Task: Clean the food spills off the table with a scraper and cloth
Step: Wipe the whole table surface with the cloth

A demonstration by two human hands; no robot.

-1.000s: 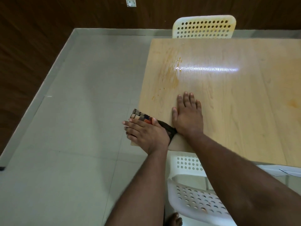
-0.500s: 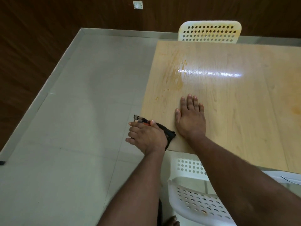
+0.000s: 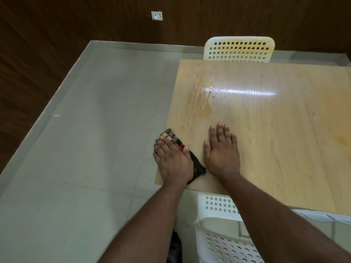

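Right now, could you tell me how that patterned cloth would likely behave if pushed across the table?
The cloth looks soft and folded under the left hand, so it would probably bunch, not slide stiffly. It overhangs the table edge and could drop once released.

Glossy wood-grain table (image 3: 275,130); woven cloth (image 3: 197,166); perforated plastic chair (image 3: 239,48).

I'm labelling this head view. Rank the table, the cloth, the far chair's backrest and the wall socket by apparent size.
1. table
2. far chair's backrest
3. cloth, partly hidden under the left hand, so uncertain
4. wall socket
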